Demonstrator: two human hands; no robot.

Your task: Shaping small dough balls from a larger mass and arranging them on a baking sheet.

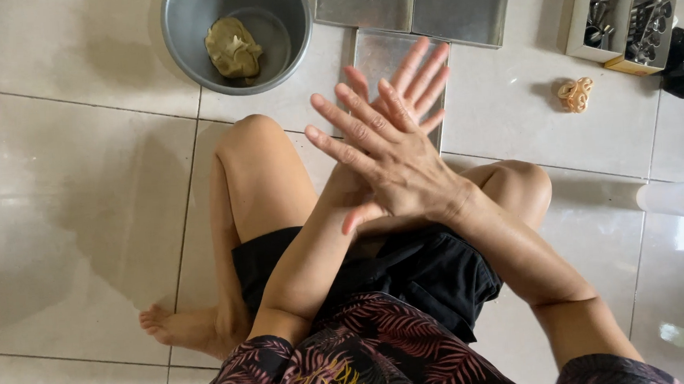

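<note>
Both hands meet palm to palm above the lap, the right hand [391, 161] lying crosswise over the left hand [413, 81], fingers of each spread flat and wide, gripping nothing; whether a small piece of dough is pressed between the palms cannot be told, since the upper hand covers the gap. Beyond them the tiled floor [73, 192] carries everything else. Far and left sits a grey metal bowl [182, 36] with a lump of yellowish dough [232, 47] in its bottom, well apart from the hands. Flat metal trays [457, 7] lie side by side at the far edge, one more just under the fingertips. Far right, a cardboard box [576, 15] holds metal moulds, with a small shaped dough piece [576, 94] on the floor near it. Rubbing well probably calls for flat palms, even pressure and short strokes over the tray.
</note>
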